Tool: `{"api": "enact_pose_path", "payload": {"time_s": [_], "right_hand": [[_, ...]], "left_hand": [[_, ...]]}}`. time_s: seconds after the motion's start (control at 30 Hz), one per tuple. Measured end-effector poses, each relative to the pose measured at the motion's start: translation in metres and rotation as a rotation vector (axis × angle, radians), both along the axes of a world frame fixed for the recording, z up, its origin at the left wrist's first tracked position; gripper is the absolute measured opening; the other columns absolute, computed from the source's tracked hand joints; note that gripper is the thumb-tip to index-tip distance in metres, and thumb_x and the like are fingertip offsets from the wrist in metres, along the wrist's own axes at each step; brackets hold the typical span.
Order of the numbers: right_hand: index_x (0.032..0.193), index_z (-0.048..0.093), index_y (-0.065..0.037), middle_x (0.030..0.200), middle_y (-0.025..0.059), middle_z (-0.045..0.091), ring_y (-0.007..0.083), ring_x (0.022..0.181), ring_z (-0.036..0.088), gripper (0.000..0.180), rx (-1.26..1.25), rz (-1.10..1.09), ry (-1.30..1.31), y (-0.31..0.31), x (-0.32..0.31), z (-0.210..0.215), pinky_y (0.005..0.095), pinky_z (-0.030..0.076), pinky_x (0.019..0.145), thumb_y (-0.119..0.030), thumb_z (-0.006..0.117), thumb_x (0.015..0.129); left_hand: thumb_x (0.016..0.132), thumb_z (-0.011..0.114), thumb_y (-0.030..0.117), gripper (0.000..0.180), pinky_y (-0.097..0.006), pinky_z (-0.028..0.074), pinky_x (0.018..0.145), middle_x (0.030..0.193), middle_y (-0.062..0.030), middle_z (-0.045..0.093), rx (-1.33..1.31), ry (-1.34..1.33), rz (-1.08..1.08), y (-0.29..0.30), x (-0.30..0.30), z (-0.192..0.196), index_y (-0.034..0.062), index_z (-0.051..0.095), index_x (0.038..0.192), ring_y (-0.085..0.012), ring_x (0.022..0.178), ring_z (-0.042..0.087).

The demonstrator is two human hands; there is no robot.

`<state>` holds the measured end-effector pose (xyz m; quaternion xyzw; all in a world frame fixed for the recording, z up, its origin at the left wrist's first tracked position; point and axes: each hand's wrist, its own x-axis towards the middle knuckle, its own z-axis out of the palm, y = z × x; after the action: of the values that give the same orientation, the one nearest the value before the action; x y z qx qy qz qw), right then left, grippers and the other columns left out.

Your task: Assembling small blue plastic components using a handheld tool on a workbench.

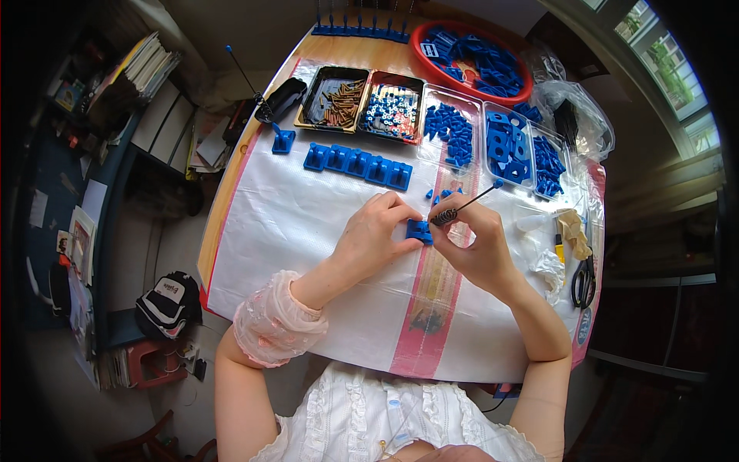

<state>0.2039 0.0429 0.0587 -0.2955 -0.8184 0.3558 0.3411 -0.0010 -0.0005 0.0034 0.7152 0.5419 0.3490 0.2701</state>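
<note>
A small blue plastic base (416,232) lies on the sheet between my two hands. My left hand (368,235) is closed on its left side with thumb and fingers. My right hand (479,240) pinches a dark coiled spring (443,218) at the base's right side. From the spring a thin dark rod (475,200) slants up to the right, tipped in blue. The fingers hide whether spring and base are joined. Just beyond my hands lie a few small blue pieces (437,195). Farther left stand several blue bases in a row (358,165).
Beyond the row are a tray of brass-coloured pins (344,102), a tray of small white and blue pieces (390,109), and clear boxes of blue parts (449,132). A red basin (418,58) stands at the back. Black scissors (583,285) and crumpled paper (547,271) lie right.
</note>
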Motion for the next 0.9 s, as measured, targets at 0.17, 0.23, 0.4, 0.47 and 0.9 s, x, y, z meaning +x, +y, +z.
{"api": "enact_pose_path", "payload": {"time_s": [0.17,0.23,0.4,0.47,0.9], "right_hand": [[0.102,0.069,0.004,0.100,0.0103,0.073,0.0170,0.084,0.074,0.020,0.003,0.003,-0.002,0.0007,-0.0001,-0.0012,0.0280,0.059,0.075,0.011,0.075,0.084],[0.102,0.069,0.005,0.100,0.0105,0.073,0.0171,0.084,0.074,0.020,0.004,0.001,0.000,0.0005,0.0005,-0.0017,0.0280,0.059,0.075,0.011,0.075,0.084],[0.102,0.069,0.005,0.101,0.0108,0.072,0.0173,0.084,0.074,0.021,-0.003,0.005,0.010,0.0002,-0.0001,-0.0011,0.0280,0.059,0.075,0.012,0.075,0.084],[0.102,0.069,0.005,0.101,0.0109,0.072,0.0174,0.084,0.073,0.021,-0.002,0.005,0.009,0.0003,0.0000,-0.0011,0.0279,0.059,0.075,0.012,0.075,0.084],[0.102,0.070,0.005,0.101,0.0109,0.072,0.0175,0.083,0.073,0.020,0.008,0.002,0.012,0.0008,-0.0002,-0.0028,0.0280,0.060,0.074,0.012,0.075,0.084]], "left_hand": [[0.076,0.091,0.020,0.034,-0.041,0.054,0.093,0.104,-0.0080,0.065,0.001,0.000,0.003,0.0001,-0.0004,-0.0016,0.0098,0.076,0.105,-0.0287,0.106,0.065],[0.076,0.091,0.020,0.034,-0.041,0.054,0.094,0.104,-0.0081,0.066,-0.008,0.001,0.004,0.0001,0.0002,-0.0015,0.0099,0.076,0.105,-0.0288,0.107,0.065],[0.076,0.089,0.012,0.036,-0.038,0.055,0.085,0.100,-0.0079,0.065,0.070,-0.004,-0.001,-0.0001,-0.0002,-0.0045,0.0073,0.074,0.108,-0.0259,0.097,0.065],[0.076,0.090,0.015,0.036,-0.039,0.055,0.088,0.101,-0.0083,0.065,0.044,-0.005,-0.002,-0.0001,-0.0002,-0.0029,0.0081,0.075,0.108,-0.0269,0.100,0.065],[0.077,0.090,0.016,0.036,-0.039,0.054,0.089,0.102,-0.0080,0.065,0.054,0.007,-0.003,-0.0005,-0.0008,-0.0022,0.0089,0.075,0.109,-0.0272,0.101,0.065]]}}
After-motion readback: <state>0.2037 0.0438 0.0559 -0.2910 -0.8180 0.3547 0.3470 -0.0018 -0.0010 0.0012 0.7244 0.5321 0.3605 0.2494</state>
